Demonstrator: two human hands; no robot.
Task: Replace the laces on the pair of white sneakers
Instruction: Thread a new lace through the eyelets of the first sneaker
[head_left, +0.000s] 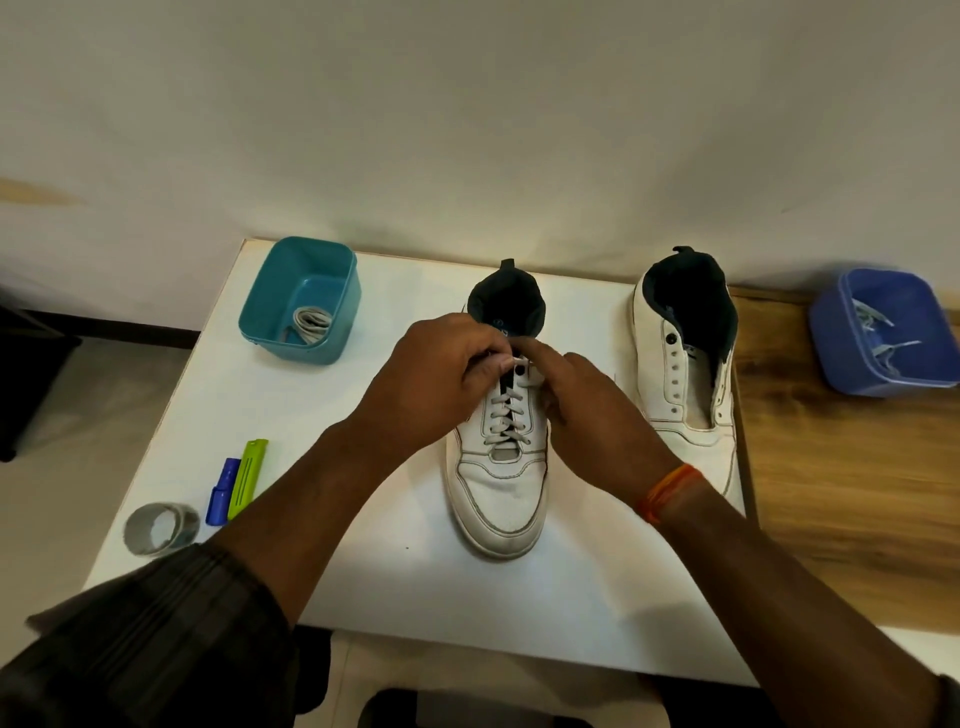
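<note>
Laced white sneaker, dark lining, grey lace crisscrossed. Left hand pinches lace end at top eyelet; right hand curled, forefinger pointing there. Unlaced sneaker beside. No readable writing.

wall: plain cream | white table | wooden surface right

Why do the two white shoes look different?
The left sneaker has a lace crisscrossed up its front; the right sneaker has bare eyelets and no lace. Both hands, the left hand and right hand, work at the left sneaker's top; nobody touches the right sneaker. Both are white with dark lining, toes toward the person.
</note>
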